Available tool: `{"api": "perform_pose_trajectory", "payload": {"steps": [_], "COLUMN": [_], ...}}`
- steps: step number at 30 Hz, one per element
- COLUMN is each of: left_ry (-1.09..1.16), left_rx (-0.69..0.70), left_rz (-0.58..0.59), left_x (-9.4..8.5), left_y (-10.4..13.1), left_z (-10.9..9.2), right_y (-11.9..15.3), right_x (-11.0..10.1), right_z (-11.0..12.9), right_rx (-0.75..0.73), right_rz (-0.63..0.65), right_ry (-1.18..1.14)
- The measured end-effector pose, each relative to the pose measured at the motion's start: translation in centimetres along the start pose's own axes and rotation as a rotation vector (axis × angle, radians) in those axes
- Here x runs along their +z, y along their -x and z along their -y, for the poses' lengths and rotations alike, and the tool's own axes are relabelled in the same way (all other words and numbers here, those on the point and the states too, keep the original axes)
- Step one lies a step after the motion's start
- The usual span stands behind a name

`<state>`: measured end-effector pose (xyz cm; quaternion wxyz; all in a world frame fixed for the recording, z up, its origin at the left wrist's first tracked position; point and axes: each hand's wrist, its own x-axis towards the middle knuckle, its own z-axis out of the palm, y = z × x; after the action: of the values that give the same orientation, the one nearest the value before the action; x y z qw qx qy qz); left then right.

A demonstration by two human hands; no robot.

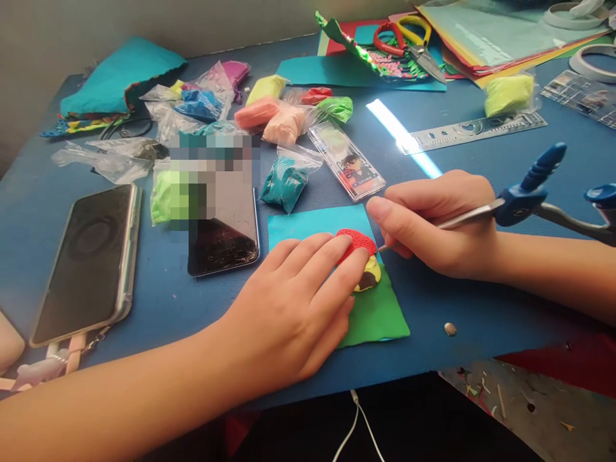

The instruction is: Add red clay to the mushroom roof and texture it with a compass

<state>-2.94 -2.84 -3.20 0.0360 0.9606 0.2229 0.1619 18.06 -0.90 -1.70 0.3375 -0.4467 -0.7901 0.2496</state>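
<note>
My right hand (433, 221) grips a drawing compass (522, 196) with a blue head. One metal leg of it points left, and its tip touches or nearly touches the right edge of a red clay piece (355, 244) with a pitted surface. Below the red piece is yellow clay (376, 273) with a dark brown patch, partly covered by fingers. Both lie on a small card, light blue (312, 221) at the top and green (380, 314) at the bottom. Across the card's left side my left hand (298, 301) rests flat, fingers stretched out, fingertips on the red clay.
Two phones (89, 256) (224, 218) lie at the left. Several bags of coloured clay, such as a teal one (285, 183), spread behind the card. Farther back are scissors (409, 42) and a clear ruler (474, 131). A small round metal piece (450, 329) sits near the table's front edge.
</note>
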Motion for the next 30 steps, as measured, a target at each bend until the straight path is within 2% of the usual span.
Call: {"api": "perform_pose_trajectory", "payload": {"steps": [6, 13, 19, 30], "left_ry": [-0.034, -0.051, -0.036, -0.047], "left_rx": [0.007, 0.006, 0.006, 0.032], "left_rz": [0.063, 0.047, 0.067, 0.026], "left_x": [-0.04, 0.22, 0.12, 0.00], "left_y": [0.10, 0.21, 0.17, 0.13], "left_z": [0.03, 0.13, 0.03, 0.10], "right_y": [-0.05, -0.04, -0.10, -0.12], "right_x": [0.12, 0.05, 0.00, 0.11], "right_z": [-0.15, -0.29, -0.42, -0.36], "right_rx": [0.019, -0.031, -0.003, -0.060], "right_rz": [-0.055, -0.062, -0.047, -0.038], "right_ry": [-0.037, -0.031, 0.018, -0.045]}}
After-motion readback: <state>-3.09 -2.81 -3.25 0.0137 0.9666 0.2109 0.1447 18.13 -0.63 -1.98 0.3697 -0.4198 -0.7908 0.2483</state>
